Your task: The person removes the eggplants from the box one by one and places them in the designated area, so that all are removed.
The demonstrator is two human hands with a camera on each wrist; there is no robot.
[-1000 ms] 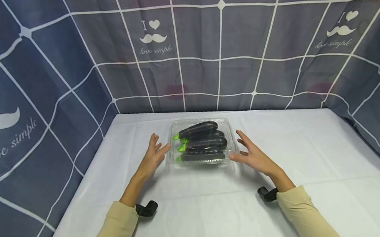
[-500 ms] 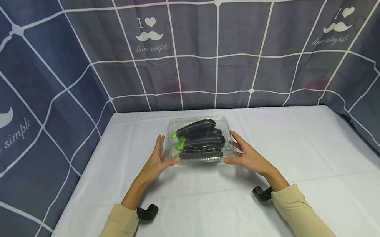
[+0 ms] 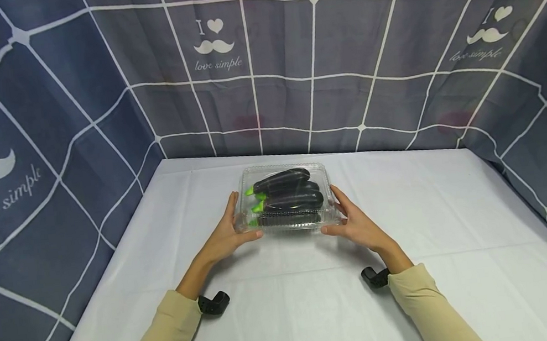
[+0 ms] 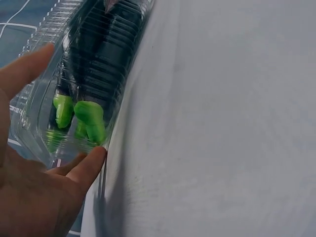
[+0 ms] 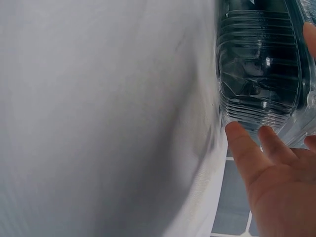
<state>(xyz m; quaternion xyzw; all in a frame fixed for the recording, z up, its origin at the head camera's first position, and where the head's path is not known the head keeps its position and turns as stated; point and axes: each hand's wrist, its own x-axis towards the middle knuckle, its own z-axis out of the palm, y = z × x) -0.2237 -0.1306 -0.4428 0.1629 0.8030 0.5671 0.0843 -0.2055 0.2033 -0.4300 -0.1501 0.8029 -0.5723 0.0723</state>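
A clear plastic clamshell container (image 3: pixel 283 168) sits on the white tablecloth in the head view, with several dark eggplants (image 3: pixel 293 200) inside, their green stems pointing left. My left hand (image 3: pixel 223 239) holds its left end, thumb along the front edge and fingers at the side. In the left wrist view, fingertips meet the container's lower edge near the green stems (image 4: pixel 91 118). On the opposite end my right hand (image 3: pixel 356 225) holds the container, thumb at the front corner. The right wrist view has fingers (image 5: pixel 247 153) against the ribbed end wall. The lid appears closed.
A white cloth (image 3: pixel 288 313) covers the table. Dark grid-patterned curtains (image 3: pixel 281 53) surround it at the back and sides. Black wrist devices (image 3: pixel 214 304) sit at both beige sleeves (image 3: pixel 161 338).
Both hands have moved inward from beside the container and now touch its two ends. The container stays at about the same spot on the table; the head view has shifted slightly.
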